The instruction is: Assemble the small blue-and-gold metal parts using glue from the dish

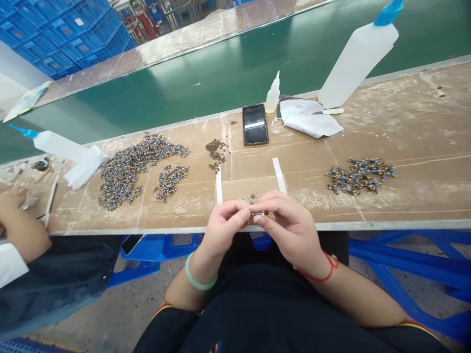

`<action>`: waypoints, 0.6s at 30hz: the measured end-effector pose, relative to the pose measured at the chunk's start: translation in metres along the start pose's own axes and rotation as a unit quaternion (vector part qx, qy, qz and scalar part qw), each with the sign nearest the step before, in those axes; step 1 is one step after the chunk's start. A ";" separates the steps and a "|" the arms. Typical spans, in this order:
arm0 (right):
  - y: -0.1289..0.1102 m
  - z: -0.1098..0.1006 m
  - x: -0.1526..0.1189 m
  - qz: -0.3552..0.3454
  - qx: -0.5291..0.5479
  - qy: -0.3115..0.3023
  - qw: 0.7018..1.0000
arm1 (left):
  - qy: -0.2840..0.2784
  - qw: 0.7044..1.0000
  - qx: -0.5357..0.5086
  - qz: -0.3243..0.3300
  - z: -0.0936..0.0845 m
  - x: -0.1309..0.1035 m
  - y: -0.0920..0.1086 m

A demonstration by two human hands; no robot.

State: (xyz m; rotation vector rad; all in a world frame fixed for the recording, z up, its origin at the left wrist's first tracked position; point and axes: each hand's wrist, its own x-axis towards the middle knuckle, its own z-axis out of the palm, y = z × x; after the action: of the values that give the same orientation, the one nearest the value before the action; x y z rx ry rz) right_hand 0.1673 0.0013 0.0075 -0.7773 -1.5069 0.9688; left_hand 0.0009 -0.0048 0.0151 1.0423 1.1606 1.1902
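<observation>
My left hand (222,228) and my right hand (292,228) meet at the near edge of the bench, fingertips almost touching. A small blue-and-gold piece (258,213) shows between the right thumb and fingers. The left thumb and forefinger are pinched beside it; what lies in that pinch is hidden, though something shiny (246,201) shows just behind the fingers. Right beyond the hands, one small brown disc (252,196) lies on a cardboard piece (246,186) with white strips along its sides. Farther off is a cluster of similar brown discs (215,149).
Blue-and-gold pieces form a large heap (127,169), a smaller heap (170,182) and a right-hand pile (360,175). Behind stand a phone (255,125), a small dropper bottle (273,95) and a large white bottle (356,63). Another person's arm (22,230) rests at left.
</observation>
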 end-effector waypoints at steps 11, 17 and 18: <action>0.011 -0.014 -0.002 0.043 0.014 0.052 0.998 | 0.097 0.830 0.549 0.000 -0.080 0.097 0.001; 0.021 -0.020 -0.007 0.063 -0.008 0.063 0.996 | 0.088 0.831 0.550 0.016 -0.077 0.107 -0.012; 0.024 -0.022 -0.009 0.071 -0.011 0.063 0.995 | 0.085 0.832 0.548 0.018 -0.077 0.108 -0.016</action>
State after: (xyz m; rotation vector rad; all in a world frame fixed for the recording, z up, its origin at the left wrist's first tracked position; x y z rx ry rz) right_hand 0.1893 0.0076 -0.0171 -0.9543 -1.3710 0.9900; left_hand -0.0729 0.1008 -0.0219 1.8131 2.0594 0.5619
